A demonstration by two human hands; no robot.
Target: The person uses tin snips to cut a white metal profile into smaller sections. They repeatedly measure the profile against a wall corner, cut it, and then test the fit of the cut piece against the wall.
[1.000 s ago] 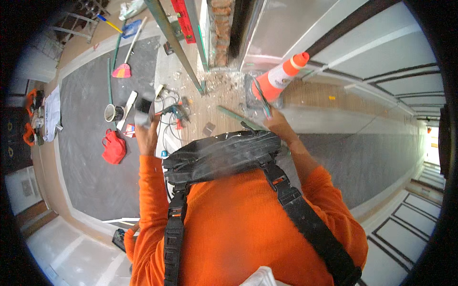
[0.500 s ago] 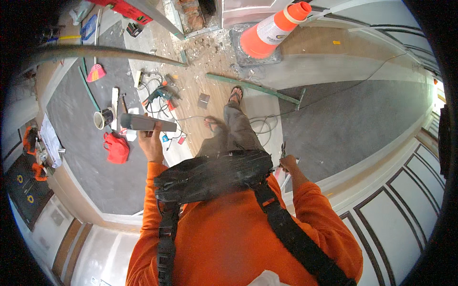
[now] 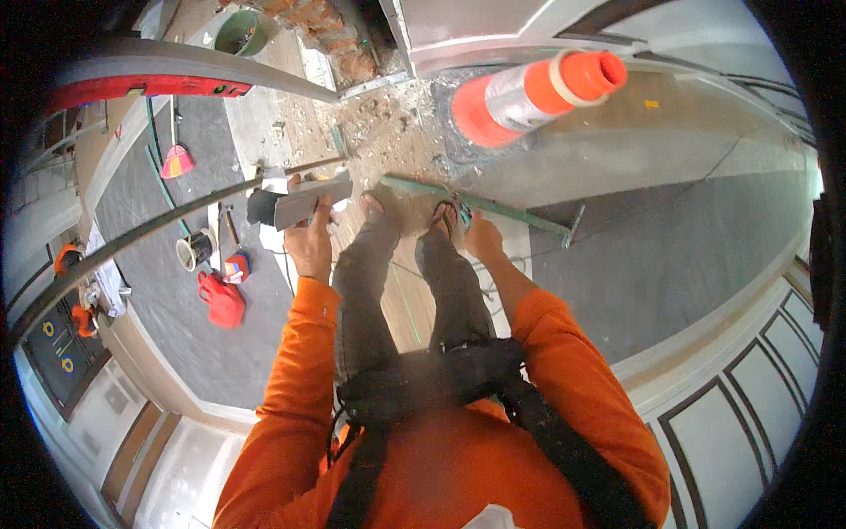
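Note:
My left hand [image 3: 310, 249] is closed around a long grey flat-sided piece [image 3: 319, 197] with a dark rounded end, held out in front of my left leg. Its exact kind does not show. In my right hand [image 3: 483, 238], by my right foot, is a small hand tool with teal grips [image 3: 463, 213] that looks like pliers; my fingers partly hide it. Just beyond the tool, a green metal bar [image 3: 520, 214] with a crosspiece at its right end lies on the floor.
An orange traffic cone [image 3: 500, 106] stands ahead on the right, beside rubble [image 3: 379, 132]. A long thin bar [image 3: 159, 220] slants across the left. Below it are a bucket [image 3: 196, 249], a hammer [image 3: 231, 227] and a red bag [image 3: 220, 300]. A red spirit level [image 3: 150, 90] rests further off.
Both hands have moved forward and to the left hand's right, my right hand now in front of my legs. The view has shifted; both legs show more fully and the long bar appears lower.

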